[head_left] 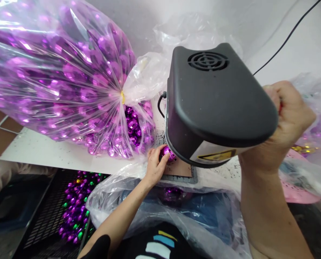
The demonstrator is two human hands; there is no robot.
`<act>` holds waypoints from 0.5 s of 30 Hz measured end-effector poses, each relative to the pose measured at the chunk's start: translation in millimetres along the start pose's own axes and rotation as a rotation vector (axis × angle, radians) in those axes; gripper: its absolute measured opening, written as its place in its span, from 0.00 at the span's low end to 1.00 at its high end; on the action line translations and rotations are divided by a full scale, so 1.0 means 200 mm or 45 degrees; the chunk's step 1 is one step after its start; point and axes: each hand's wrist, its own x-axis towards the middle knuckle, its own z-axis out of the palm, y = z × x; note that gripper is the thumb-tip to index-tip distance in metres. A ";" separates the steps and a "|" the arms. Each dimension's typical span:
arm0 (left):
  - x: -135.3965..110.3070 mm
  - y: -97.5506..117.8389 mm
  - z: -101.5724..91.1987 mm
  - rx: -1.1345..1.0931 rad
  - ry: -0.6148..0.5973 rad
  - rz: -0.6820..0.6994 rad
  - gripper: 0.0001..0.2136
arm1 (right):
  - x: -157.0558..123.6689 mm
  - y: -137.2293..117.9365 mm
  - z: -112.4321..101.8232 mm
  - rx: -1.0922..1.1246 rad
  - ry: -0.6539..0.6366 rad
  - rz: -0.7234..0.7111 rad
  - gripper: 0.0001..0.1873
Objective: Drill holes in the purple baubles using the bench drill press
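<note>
My left hand [156, 163] has its thumb and fingers closed round a shiny purple faceted ball [169, 154]. That ball sits at a brown board [180, 168] on a grey base, under the front of a black machine [217, 97]. The machine has a round vent on top and a yellow warning label. At its right side my right hand [290, 111] is curled into a fist. What the fist grips is hidden by the fingers and the machine housing.
A large clear bag [68, 82] of purple balls, tied with yellow, lies on the white table [76, 156]. An open plastic bag [117, 190] with purple balls is below my hands. Purple and green balls lie in a black crate [45, 216]. A pink basket [298, 190] stands right.
</note>
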 end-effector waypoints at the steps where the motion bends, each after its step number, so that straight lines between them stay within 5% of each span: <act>1: -0.01 0.00 0.01 -0.001 -0.004 -0.004 0.17 | 0.00 0.00 0.00 -0.003 0.001 -0.002 0.21; 15: -0.05 0.07 0.08 0.281 -0.145 0.236 0.14 | 0.00 -0.01 0.01 -0.023 0.013 0.008 0.24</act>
